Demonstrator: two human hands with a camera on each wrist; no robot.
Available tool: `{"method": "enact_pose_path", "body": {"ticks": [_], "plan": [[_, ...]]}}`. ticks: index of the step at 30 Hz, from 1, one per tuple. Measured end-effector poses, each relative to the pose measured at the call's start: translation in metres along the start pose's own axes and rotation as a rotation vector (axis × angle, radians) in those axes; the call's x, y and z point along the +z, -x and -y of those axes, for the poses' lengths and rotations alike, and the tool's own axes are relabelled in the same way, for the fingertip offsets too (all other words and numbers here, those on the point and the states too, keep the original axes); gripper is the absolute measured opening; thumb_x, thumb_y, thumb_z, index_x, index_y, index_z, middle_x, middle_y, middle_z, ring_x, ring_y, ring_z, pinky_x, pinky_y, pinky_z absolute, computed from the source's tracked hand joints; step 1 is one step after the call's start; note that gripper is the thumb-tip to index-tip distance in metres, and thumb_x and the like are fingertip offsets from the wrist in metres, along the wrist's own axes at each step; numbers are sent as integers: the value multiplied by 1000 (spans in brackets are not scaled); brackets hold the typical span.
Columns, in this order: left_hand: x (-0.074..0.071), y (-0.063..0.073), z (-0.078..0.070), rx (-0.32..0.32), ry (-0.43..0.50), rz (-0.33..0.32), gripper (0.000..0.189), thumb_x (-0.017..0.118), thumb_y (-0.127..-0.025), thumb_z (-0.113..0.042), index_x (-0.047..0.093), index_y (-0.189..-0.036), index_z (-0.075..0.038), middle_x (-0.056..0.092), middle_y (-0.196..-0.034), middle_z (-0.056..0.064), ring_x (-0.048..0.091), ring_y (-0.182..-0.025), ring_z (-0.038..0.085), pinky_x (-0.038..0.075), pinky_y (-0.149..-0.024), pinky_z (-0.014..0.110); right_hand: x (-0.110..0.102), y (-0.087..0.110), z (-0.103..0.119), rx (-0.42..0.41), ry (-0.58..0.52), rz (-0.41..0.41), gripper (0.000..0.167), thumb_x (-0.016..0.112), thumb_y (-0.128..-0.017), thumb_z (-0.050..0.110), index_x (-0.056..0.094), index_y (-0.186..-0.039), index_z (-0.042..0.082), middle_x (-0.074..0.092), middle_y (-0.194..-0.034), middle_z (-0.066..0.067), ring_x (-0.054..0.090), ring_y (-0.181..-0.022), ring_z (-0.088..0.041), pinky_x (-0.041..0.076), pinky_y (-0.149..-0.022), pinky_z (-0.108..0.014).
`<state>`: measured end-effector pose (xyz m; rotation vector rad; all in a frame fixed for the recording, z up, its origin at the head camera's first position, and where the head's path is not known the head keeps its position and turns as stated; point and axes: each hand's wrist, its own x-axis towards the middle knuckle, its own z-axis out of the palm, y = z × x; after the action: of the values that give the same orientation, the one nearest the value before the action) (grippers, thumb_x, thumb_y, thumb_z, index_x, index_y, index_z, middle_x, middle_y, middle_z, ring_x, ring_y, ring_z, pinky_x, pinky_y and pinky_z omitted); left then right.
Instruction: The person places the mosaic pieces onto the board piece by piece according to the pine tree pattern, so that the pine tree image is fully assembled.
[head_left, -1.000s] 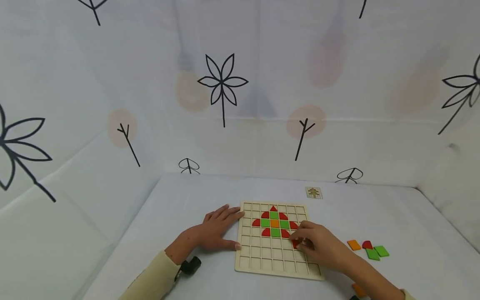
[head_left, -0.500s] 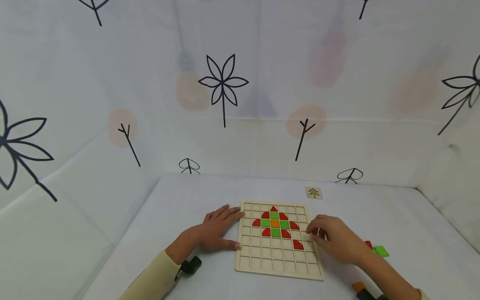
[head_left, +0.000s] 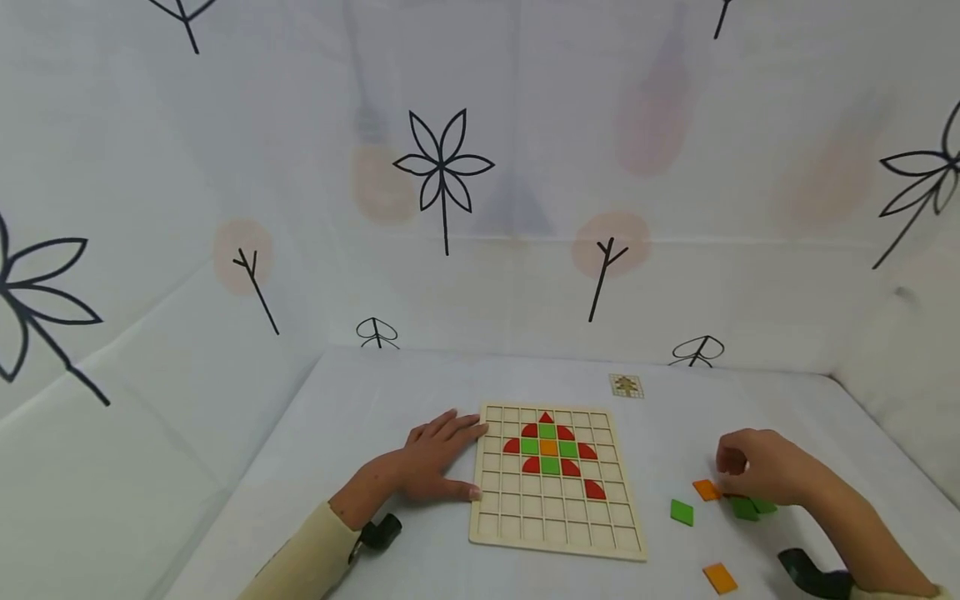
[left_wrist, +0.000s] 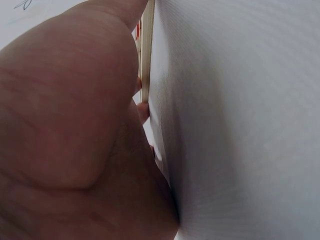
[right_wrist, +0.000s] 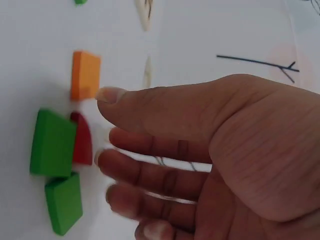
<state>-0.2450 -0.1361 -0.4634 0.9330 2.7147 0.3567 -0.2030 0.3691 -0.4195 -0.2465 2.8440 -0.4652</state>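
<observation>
My left hand [head_left: 435,462] lies flat at the left edge of a wooden grid board [head_left: 517,504], fingers and thumb straight and touching the rim; the left wrist view shows mostly palm beside the board's edge [left_wrist: 147,50]. Red, green and orange tiles make a tree-like figure in the grid, and one red quarter-round tile [head_left: 594,490] sits apart, lower right. Over the loose tiles right of the board hovers my right hand [head_left: 772,467], fingers loosely bent and holding nothing. Its fingertips are near a red tile [right_wrist: 82,140], a green tile [right_wrist: 52,145] and an orange tile [right_wrist: 86,75].
A second green tile [right_wrist: 64,202] touches the larger green one. Nearer the board lie another green tile [head_left: 682,512] and, towards the front, an orange tile [head_left: 720,577]. A small card with a tree pattern [head_left: 626,385] lies behind the board. Printed white cloth surrounds the table.
My right hand has let go of the red quarter-round tile on the board and moved right, over the loose tiles. A green tile beside the board has come into view. The left hand stays put.
</observation>
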Motion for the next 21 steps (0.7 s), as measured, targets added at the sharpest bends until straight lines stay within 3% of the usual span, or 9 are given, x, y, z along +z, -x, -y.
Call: {"method": "enact_pose_path", "body": {"ticks": [6,13,21], "plan": [[-1,2,-1,9,9,-5,99,63,-93,-76,19,-171,-34,14,-177,-9,5,-165,31,23,-122,63,3,1,-11,76,-5,26,31,90,-84,26,65,-89,8,61,-82,-1,54,-78,-20,49,-68,-39],[-3,3,-3,8,13,-4,98,65,-93,-74,20,-171,-34,15,-177,-8,5,-164,32,23,-122,64,5,-3,-6,145,-25,37,31,90,-84,23,66,-90,3,61,-83,-3,55,-80,-21,54,-72,-39],[-2,3,-1,16,8,-3,98,63,-93,-75,19,-171,-33,15,-177,-8,4,-165,32,22,-122,63,9,-2,2,125,-58,34,23,84,-84,11,65,-92,1,61,-85,-4,54,-80,-23,55,-72,-40]]}}
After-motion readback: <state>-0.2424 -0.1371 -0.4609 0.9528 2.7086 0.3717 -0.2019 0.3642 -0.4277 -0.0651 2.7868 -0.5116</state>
